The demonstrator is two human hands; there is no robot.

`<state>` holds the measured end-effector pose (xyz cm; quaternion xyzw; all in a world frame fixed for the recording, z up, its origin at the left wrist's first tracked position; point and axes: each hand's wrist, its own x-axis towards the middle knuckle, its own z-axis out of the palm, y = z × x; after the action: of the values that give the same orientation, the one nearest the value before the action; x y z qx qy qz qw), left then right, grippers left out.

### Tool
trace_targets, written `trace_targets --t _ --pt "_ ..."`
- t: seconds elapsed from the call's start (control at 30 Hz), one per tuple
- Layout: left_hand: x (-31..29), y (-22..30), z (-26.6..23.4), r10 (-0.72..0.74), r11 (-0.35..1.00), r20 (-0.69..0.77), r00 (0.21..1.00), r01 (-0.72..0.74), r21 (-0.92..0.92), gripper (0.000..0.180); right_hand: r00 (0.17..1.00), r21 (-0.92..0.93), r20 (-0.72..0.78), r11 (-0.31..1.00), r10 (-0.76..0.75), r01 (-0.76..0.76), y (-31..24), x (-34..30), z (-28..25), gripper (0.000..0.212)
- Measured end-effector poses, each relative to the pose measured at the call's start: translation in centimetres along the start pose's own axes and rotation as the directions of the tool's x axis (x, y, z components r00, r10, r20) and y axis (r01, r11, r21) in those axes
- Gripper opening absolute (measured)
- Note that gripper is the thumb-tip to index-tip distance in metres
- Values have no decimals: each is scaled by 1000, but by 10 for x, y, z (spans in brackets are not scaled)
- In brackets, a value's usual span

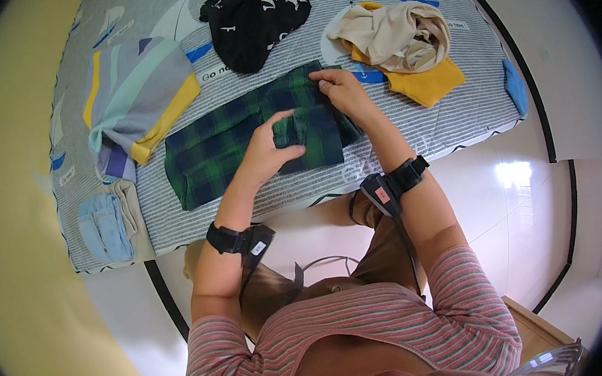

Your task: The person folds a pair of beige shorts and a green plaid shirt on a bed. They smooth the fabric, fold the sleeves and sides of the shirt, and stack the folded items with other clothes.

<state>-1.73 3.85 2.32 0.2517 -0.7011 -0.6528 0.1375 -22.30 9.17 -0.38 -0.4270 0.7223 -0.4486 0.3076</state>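
Note:
A green and navy plaid garment point(214, 149), partly folded, lies along the near side of the bed. My left hand point(269, 153) is over its middle, thumb and forefinger spread apart in a C shape, with the cloth showing between them. At the garment's far right corner, my right hand point(341, 93) has its fingertips closed on the edge of the fabric. Whether the piece is a shirt cannot be made out from how it is folded.
A striped printed sheet point(259, 205) covers the bed. Around the plaid cloth lie a multicoloured striped garment point(140, 95), folded light-blue and beige clothes point(105, 225), a black printed garment point(253, 26), a cream garment point(392, 38) over a yellow one point(425, 85), and a blue cloth point(514, 87).

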Motion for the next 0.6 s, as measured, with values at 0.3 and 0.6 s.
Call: trace_targets --t 0.3,0.6 --pt "-12 7 -21 -77 880 486 871 288 -377 57 986 -671 -20 733 -167 110 -21 -17 13 24" --pt "-9 3 -25 -52 813 232 971 176 -555 46 851 -127 322 872 -415 473 -16 -17 13 25"
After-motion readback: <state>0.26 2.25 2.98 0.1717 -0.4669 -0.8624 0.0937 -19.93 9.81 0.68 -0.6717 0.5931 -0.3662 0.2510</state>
